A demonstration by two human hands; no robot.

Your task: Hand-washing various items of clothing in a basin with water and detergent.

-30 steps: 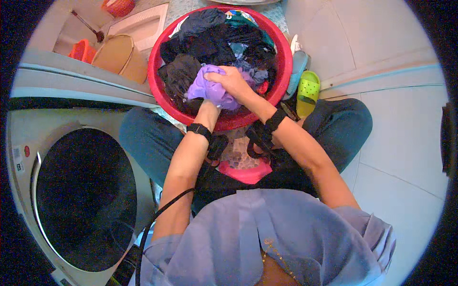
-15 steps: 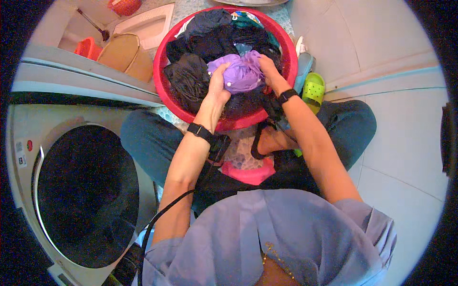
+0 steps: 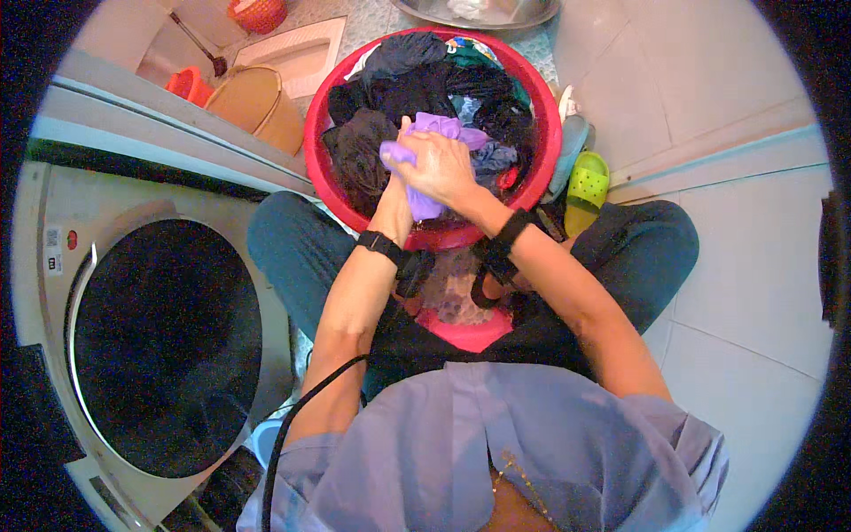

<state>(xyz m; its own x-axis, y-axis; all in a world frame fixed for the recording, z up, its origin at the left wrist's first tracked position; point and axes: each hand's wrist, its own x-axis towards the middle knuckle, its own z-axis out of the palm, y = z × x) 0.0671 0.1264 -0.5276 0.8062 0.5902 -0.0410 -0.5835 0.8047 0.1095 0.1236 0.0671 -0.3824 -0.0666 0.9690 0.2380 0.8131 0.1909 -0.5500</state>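
Both my hands are pressed together on a bunched purple cloth (image 3: 448,129), held over the near part of a large red basin (image 3: 551,133). My right hand (image 3: 441,168) lies across the top with its fingers wrapped over the fabric. Under it, my left hand (image 3: 395,202) grips the cloth from the left, its fingers partly hidden. Purple fabric sticks out beyond the hands and hangs down between the wrists. Dark wet-looking clothes (image 3: 403,97) fill the basin, among them a brown-black piece (image 3: 362,155) on the left and a blue one (image 3: 493,157) on the right.
On the left stands a front-loading washing machine (image 3: 168,346) with a dark round door. Beyond a partition are a tan bucket (image 3: 248,97), an orange container (image 3: 188,86) and a squat toilet (image 3: 301,53). A metal bowl (image 3: 523,13) lies behind the basin; a green clog (image 3: 588,182) is at its right.
My right hand has moved left from the cloth's right side and now lies over my left hand. The spread purple cloth is gathered tightly between them. The view has shifted slightly.
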